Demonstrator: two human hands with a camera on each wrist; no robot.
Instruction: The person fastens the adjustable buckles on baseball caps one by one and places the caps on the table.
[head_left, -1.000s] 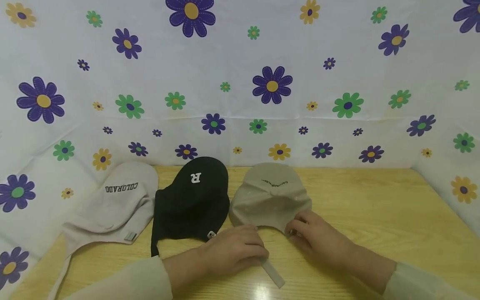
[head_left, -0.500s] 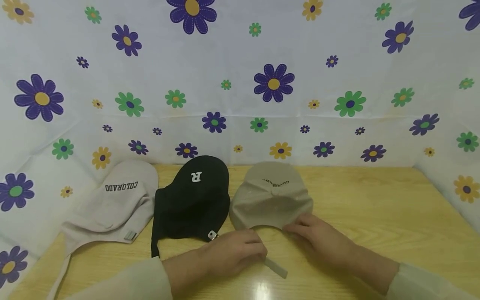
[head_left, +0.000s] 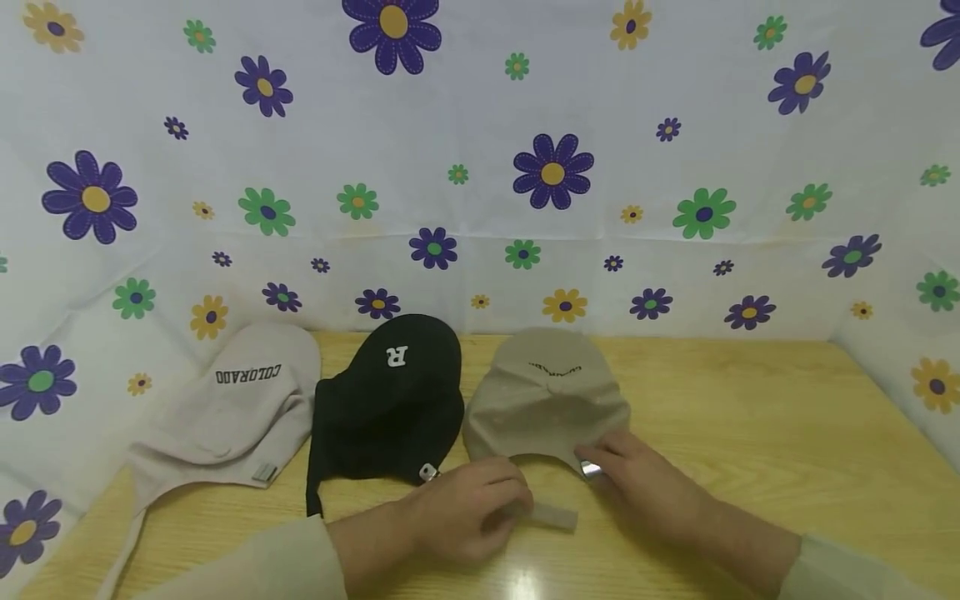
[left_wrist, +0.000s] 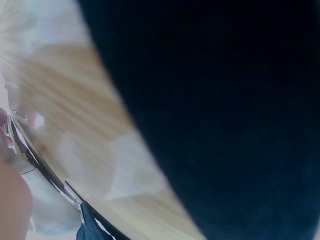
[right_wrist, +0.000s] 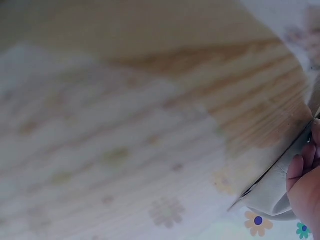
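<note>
A beige baseball cap (head_left: 551, 392) lies on the table at centre right in the head view, its small dark lettering upside down. My left hand (head_left: 465, 508) holds the cap's loose back strap (head_left: 553, 517); the strap's free end sticks out to the right past the curled fingers. At the other side of the back opening, my right hand (head_left: 645, 479) pinches the cap's edge by a shiny metal buckle (head_left: 591, 468). In the right wrist view, its curled fingers (right_wrist: 296, 167) sit against the cap at the right border.
A black cap (head_left: 397, 408) with a white R lies directly left of the beige one, its metal clasp close to my left wrist. Farther left is a pale COLORADO cap (head_left: 247, 392), strap trailing forward. A flowered cloth (head_left: 465, 117) hangs behind the wooden table (head_left: 750, 417).
The strap's free end has swung up from pointing down-right to lying nearly level. The buckle, hidden by my right fingers half a second ago, now shows. The caps stay in place.
</note>
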